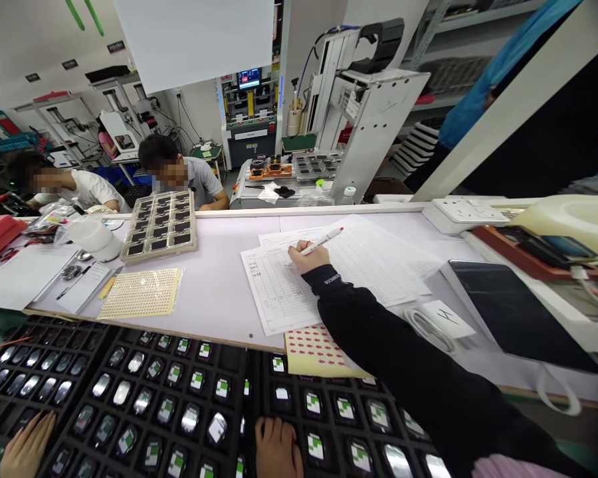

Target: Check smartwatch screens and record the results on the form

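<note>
My left hand [27, 446] lies at the bottom left on the edge of a black tray [40, 372], fingers stretched flat and holding nothing. Further right, at the bottom centre, my right hand [278, 451] rests flat on a second black tray [259, 392], also with nothing in it. Both trays hold several small shiny parts [190, 417], many with green-and-white labels. A co-worker's arm in a black sleeve [403, 365] reaches in from the lower right. That person's hand [305, 257] holds a white pen [323, 241] on printed forms [289, 292].
A sheet of red stickers [313, 352] and a yellow dotted sheet [140, 293] lie on the white bench. A tray of dark square parts [159, 226], a clipboard [77, 285], a dark tablet [513, 312], a coiled white cable [431, 328] and a power strip [466, 212] sit around. Two people sit behind.
</note>
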Available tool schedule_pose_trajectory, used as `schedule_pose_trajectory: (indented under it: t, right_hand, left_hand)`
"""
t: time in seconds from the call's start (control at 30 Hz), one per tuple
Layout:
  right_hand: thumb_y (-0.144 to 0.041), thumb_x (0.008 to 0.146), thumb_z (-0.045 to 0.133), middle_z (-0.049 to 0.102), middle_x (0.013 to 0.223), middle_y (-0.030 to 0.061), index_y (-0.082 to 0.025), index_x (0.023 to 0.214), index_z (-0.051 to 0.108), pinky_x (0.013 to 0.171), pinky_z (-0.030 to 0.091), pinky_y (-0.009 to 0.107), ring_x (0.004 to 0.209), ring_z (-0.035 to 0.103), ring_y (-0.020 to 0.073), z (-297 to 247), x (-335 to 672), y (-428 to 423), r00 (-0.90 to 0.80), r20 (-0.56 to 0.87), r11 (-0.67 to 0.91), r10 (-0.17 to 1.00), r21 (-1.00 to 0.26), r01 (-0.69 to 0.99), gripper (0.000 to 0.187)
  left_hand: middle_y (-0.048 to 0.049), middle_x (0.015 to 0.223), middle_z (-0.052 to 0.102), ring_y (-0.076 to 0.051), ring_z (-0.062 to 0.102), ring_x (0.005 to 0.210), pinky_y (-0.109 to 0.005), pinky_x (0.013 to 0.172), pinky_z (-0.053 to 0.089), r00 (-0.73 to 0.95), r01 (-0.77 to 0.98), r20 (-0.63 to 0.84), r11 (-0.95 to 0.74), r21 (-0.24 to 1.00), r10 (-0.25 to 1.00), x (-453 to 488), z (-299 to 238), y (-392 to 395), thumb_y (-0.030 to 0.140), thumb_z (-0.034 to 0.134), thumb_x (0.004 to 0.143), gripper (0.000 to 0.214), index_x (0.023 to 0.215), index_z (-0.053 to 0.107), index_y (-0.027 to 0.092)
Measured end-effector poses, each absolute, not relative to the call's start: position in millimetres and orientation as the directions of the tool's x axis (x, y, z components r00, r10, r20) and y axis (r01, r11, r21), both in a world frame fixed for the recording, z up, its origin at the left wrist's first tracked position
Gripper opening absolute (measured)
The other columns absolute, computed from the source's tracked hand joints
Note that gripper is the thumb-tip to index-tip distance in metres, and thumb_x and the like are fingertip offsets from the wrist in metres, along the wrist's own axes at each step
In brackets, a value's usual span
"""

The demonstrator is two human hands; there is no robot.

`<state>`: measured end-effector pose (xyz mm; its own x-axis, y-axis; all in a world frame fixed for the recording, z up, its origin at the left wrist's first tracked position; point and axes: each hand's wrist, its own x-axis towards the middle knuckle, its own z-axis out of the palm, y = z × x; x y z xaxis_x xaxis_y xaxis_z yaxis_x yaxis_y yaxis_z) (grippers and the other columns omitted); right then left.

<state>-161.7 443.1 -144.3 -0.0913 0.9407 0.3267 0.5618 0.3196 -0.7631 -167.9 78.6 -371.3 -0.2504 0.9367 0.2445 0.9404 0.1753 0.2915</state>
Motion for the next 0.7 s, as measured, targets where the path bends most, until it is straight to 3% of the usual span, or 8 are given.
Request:
schedule_pose_trajectory:
  t: [0.17,0.33,0.7]
  right_hand:
    - [-0.033,0.070,0.050,0.030,0.047,-0.0038,-0.022,0.049,0.024,0.060,0.034,0.027,0.051,0.034,0.0127,-140.0,-159.2,436.3,-0.127,0.328,0.345,0.936,-0.788,0.510,0.035]
    - [-0.041,0.070,0.053,0.037,0.044,-0.0044,-0.022,0.049,0.030,0.057,0.034,0.026,0.050,0.037,0.0122,-140.1,-160.9,434.4,-0.269,0.274,0.368,0.923,-0.832,0.416,0.037]
    - [-0.040,0.069,0.055,0.038,0.042,-0.0050,-0.022,0.049,0.031,0.053,0.033,0.026,0.047,0.036,0.0112,-144.8,-161.4,438.4,-0.346,0.269,0.397,0.899,-0.834,0.384,0.036]
  left_hand:
    - [0.0004,0.068,0.053,-0.025,0.054,0.079,-0.046,0.072,0.042,-0.269,0.941,0.295,0.185,0.284,0.917,-166.5,-370.8,80.2,0.017,0.067,0.053,0.022,0.066,0.061,0.033]
    - [-0.0007,0.069,0.054,-0.026,0.052,0.082,-0.047,0.070,0.040,-0.273,0.944,0.338,0.184,0.272,0.901,-166.0,-370.2,81.8,0.017,0.067,0.052,0.022,0.064,0.061,0.034]
    - [-0.0012,0.071,0.052,-0.024,0.054,0.076,-0.045,0.075,0.043,-0.252,0.935,0.273,0.161,0.316,0.928,-167.8,-374.2,78.5,0.015,0.062,0.057,0.020,0.069,0.060,0.031]
